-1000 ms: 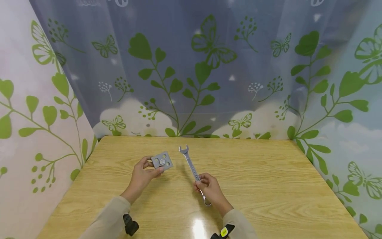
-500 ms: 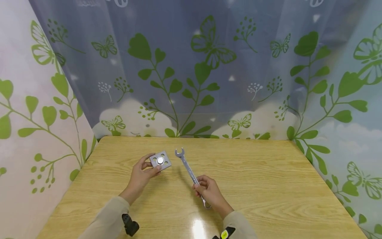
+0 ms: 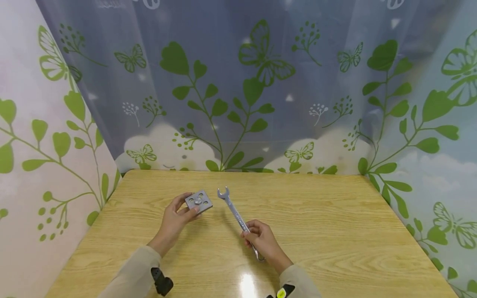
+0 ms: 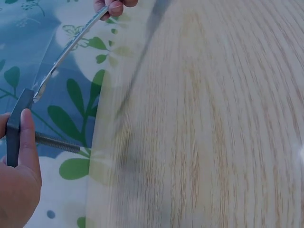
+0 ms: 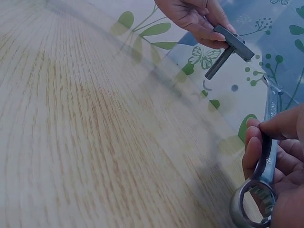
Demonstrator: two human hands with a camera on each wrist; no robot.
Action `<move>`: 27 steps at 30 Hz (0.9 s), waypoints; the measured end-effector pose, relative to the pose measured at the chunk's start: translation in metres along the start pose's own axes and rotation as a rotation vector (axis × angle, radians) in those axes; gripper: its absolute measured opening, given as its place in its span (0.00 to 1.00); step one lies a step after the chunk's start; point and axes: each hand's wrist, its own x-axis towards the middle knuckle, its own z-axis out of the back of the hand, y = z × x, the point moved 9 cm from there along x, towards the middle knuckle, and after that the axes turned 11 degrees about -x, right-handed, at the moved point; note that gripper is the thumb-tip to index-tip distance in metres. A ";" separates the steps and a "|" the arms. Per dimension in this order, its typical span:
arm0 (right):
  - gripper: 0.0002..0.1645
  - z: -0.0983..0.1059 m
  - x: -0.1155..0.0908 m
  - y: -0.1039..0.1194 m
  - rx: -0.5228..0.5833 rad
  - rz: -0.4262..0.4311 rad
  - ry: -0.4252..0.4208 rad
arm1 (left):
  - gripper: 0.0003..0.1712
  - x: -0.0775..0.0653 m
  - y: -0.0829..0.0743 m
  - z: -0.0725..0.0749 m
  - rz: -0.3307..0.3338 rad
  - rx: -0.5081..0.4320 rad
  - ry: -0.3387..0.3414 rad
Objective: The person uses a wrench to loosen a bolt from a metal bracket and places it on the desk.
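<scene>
In the head view my left hand (image 3: 174,220) pinches a square grey metal plate (image 3: 203,199) by its left side, thumb on the face. Several round holes surround a bolt head at the plate's middle. The bolt's threaded shank (image 4: 59,142) sticks out of the other side, as the left wrist view shows. My right hand (image 3: 263,241) grips a combination wrench (image 3: 234,212) by the lower part of its handle. The wrench's open end points up, just right of the plate and apart from it. Its ring end (image 5: 254,202) lies by the palm in the right wrist view.
Both hands are above a wooden table (image 3: 335,223). A printed curtain (image 3: 316,91) with leaves and butterflies hangs behind the table, and similar cloth is at both sides. Dark wrist devices (image 3: 162,281) are strapped over the sleeves.
The wrench's open end has moved a little left and down, towards the plate. The plate has shifted slightly left and its tilt has changed. Both grips stay the same.
</scene>
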 end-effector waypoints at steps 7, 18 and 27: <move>0.14 0.001 -0.001 0.003 -0.005 -0.004 0.003 | 0.37 0.002 0.005 -0.003 0.043 -0.026 0.022; 0.15 -0.008 -0.006 0.006 -0.011 0.028 0.076 | 0.43 0.002 0.012 0.000 0.064 0.083 -0.037; 0.19 -0.011 -0.010 0.007 0.002 0.017 0.117 | 0.39 0.000 0.008 -0.001 0.041 0.124 -0.067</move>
